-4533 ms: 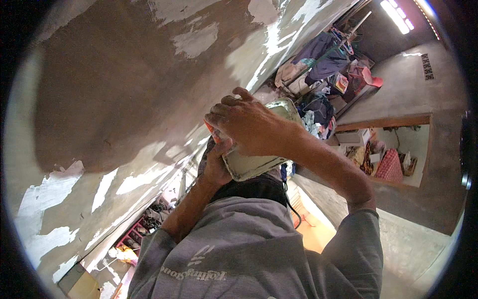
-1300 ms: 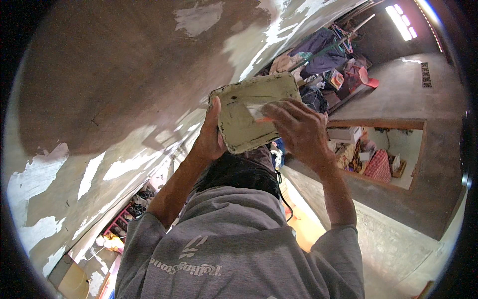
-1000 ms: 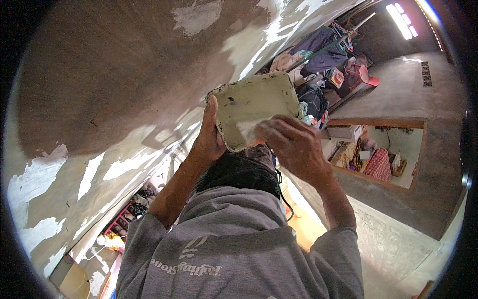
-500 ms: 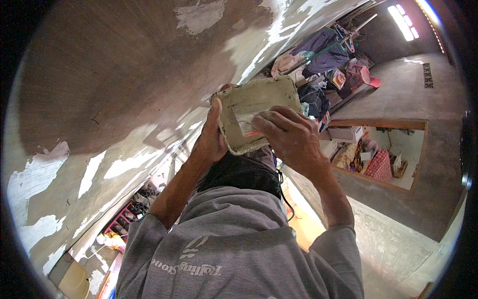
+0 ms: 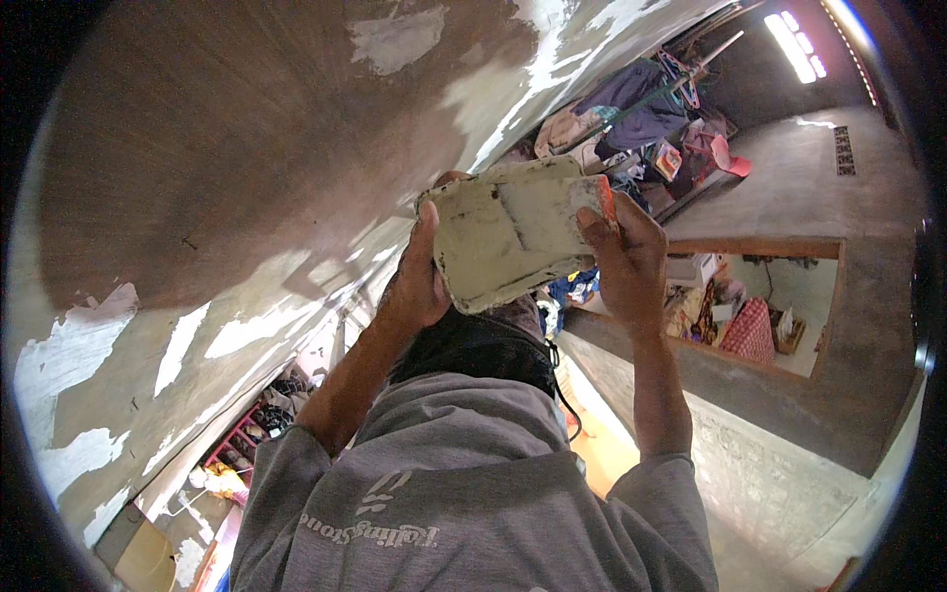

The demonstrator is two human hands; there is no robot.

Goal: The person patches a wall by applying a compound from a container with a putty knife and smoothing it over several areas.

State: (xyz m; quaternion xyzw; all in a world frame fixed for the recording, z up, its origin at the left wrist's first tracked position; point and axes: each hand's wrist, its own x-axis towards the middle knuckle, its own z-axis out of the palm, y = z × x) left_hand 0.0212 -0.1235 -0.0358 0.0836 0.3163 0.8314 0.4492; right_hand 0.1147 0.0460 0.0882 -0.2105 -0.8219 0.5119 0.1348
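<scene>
My left hand (image 5: 422, 266) is closed on the left rim of a shallow rectangular tray (image 5: 464, 281), its thumb on top. Grey-green paste coats the tray, and its edges are crusted. At the tray's right end, my right hand (image 5: 631, 261) grips a flat putty scraper (image 5: 605, 197) with a red-orange edge, thumb on the upper face and fingers behind. Much of the scraper is smeared with the same paste, and its blade lies over the tray's right part. A ridge of paste runs across the tray beside the blade. The fingers of my left hand are partly hidden under the tray.
A plastered wall (image 5: 247, 128) with pale patches rises close on the left. Clothes (image 5: 641, 104) hang at the upper right, near a pink cap (image 5: 730, 158). A wood-framed wall opening (image 5: 838, 296) on the right shows a red patterned cloth (image 5: 752, 331) and clutter.
My right hand has moved right and turned, from over the tray's middle to its right end. The scraper, mostly hidden before, now shows its red-orange edge. My left hand still holds the tray.
</scene>
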